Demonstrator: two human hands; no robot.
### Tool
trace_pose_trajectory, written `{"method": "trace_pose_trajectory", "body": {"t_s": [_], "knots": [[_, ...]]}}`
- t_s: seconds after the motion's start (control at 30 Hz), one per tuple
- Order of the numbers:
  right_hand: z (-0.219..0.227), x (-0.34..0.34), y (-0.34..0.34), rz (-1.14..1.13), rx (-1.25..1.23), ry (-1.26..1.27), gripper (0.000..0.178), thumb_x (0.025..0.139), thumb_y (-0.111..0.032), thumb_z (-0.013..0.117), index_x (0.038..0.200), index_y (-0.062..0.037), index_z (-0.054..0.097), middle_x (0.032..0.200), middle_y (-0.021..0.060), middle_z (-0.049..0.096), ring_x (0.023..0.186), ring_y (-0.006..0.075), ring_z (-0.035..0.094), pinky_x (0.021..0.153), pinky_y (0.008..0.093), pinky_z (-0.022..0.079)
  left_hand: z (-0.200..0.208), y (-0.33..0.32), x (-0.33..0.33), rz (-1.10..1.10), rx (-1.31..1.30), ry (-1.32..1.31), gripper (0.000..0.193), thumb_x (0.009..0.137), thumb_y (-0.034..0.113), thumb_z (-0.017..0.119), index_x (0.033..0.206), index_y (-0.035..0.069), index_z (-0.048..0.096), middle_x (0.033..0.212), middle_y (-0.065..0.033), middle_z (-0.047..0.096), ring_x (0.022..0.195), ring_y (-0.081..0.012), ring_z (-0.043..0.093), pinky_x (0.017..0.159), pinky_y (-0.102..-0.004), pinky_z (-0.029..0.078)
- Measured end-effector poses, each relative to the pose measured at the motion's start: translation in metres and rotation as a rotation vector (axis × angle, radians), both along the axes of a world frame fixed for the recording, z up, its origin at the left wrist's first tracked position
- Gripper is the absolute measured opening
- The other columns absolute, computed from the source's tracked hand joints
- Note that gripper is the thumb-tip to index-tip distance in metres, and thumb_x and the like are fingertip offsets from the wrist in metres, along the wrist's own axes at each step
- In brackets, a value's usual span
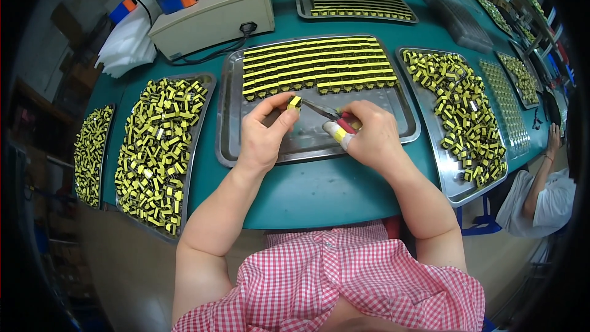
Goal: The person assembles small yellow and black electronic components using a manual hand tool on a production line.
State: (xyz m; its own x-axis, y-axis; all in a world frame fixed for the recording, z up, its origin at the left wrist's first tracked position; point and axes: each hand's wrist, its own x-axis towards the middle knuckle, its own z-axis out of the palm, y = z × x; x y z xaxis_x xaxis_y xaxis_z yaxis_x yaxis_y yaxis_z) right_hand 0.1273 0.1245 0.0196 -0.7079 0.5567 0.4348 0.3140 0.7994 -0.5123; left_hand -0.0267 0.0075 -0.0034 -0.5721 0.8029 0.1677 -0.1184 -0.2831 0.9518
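Between the thumb and forefinger of my left hand is a small yellow-topped black transformer. My right hand is closed round red-handled pliers, whose slim metal jaws reach left to the transformer's side. Whether the jaws grip it is too small to tell. White and yellow wrapping covers part of the handles and fingers. Both hands are above the near part of a metal tray. At that tray's far side stand neat rows of similar yellow-topped transformers; the nearest row is shorter on its left part.
Trays heaped with loose transformers flank me, one at left and one at right. Behind stand a beige box-shaped device with a black plug and another filled tray. White foam sheets lie far left. Another person's arm shows at right.
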Motion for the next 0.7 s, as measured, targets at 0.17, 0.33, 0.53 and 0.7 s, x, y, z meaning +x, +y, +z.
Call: {"method": "trace_pose_trajectory", "body": {"t_s": [0.17, 0.33, 0.53, 0.7], "knots": [[0.0043, 0.0019, -0.0022, -0.031, -0.062, 0.041, 0.030, 0.066, -0.020, 0.076, 0.082, -0.0009, 0.061, 0.076, 0.0106, 0.061, 0.065, 0.0223, 0.062, 0.059, 0.0310, 0.049, -0.0001, 0.0002, -0.0024, 0.034, 0.026, 0.024, 0.032, 0.078, 0.007, 0.065, 0.107, -0.003, 0.056, 0.083, -0.0033, 0.057, 0.071, -0.0082, 0.051, 0.064, -0.0206, 0.042], [0.0026, 0.0028, -0.0020, -0.011, -0.023, 0.025, 0.030, 0.065, -0.020, 0.076, 0.082, -0.0012, 0.061, 0.076, 0.0097, 0.061, 0.066, 0.0220, 0.062, 0.059, 0.0305, 0.049, -0.0002, 0.0005, -0.0017, 0.047, 0.033, 0.024, 0.032, 0.078, 0.008, 0.065, 0.107, -0.003, 0.056, 0.086, -0.0027, 0.057, 0.074, -0.0082, 0.051, 0.065, -0.0210, 0.042], [0.0035, 0.0027, -0.0023, -0.005, 0.006, 0.016, 0.029, 0.065, -0.020, 0.076, 0.081, -0.0012, 0.060, 0.075, 0.0093, 0.061, 0.065, 0.0221, 0.062, 0.058, 0.0303, 0.049, -0.0028, 0.0001, -0.0036, 0.054, 0.021, 0.129, 0.032, 0.081, 0.008, 0.059, 0.111, -0.002, 0.053, 0.079, -0.0042, 0.056, 0.070, -0.0098, 0.051, 0.064, -0.0221, 0.041], [0.0020, 0.0019, -0.0025, 0.013, 0.008, 0.029, 0.030, 0.065, -0.019, 0.076, 0.082, -0.0013, 0.060, 0.075, 0.0091, 0.060, 0.065, 0.0221, 0.061, 0.058, 0.0304, 0.049, -0.0027, 0.0006, -0.0022, 0.069, 0.020, 0.148, 0.032, 0.080, 0.007, 0.060, 0.111, -0.002, 0.054, 0.079, -0.0042, 0.056, 0.070, -0.0093, 0.051, 0.064, -0.0213, 0.041]]}}
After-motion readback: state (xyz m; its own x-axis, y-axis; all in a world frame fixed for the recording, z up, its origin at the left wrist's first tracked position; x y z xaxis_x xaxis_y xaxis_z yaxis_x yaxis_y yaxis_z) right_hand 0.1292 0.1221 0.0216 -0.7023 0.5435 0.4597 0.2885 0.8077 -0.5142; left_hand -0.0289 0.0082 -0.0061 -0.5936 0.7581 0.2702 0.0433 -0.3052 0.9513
